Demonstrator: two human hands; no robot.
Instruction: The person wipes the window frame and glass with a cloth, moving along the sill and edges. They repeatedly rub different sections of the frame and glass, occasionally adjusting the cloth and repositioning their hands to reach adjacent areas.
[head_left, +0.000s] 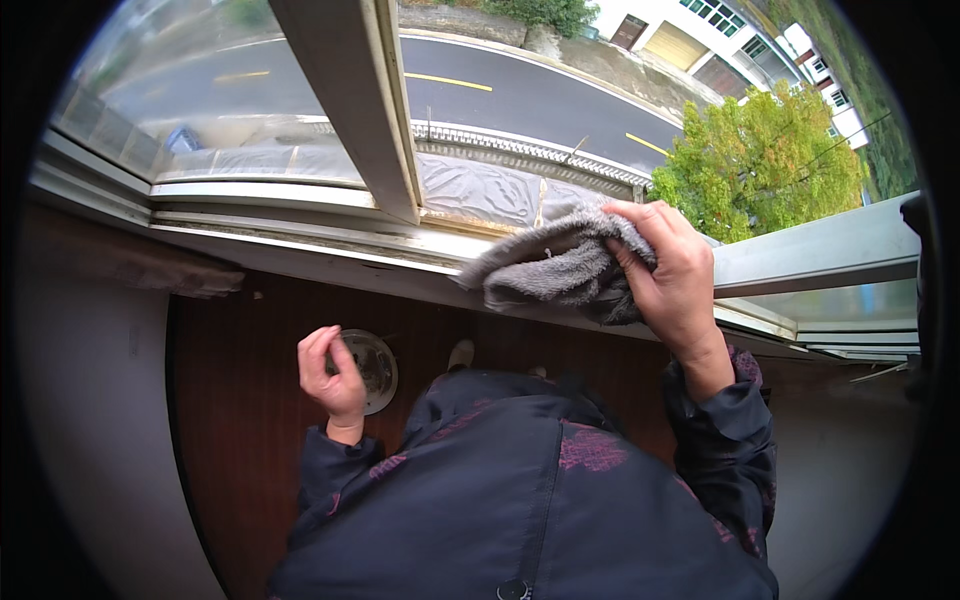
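Note:
My right hand (671, 274) grips a bunched grey terry cloth (559, 266) between thumb and fingers. The cloth hangs over the window's lower track (322, 236), covering part of it. Dirt lines the grooves of the track to the left. My left hand (328, 371) holds nothing that I can see; it hovers above the floor with its fingers curled and the thumb apart from them. Below it, and partly hidden by it, stands a round basin (373, 367). Beside the cloth rises the upright frame (364, 105) of a sliding window sash.
A second sash frame (817, 255) stands at the right. Through the opening appear a grey-covered ledge (480, 187), a white balustrade (510, 146), a road (525, 79) and a leafy tree (765, 157). Dark reddish floor (232, 420) lies below. A fabric edge (187, 274) hangs at left.

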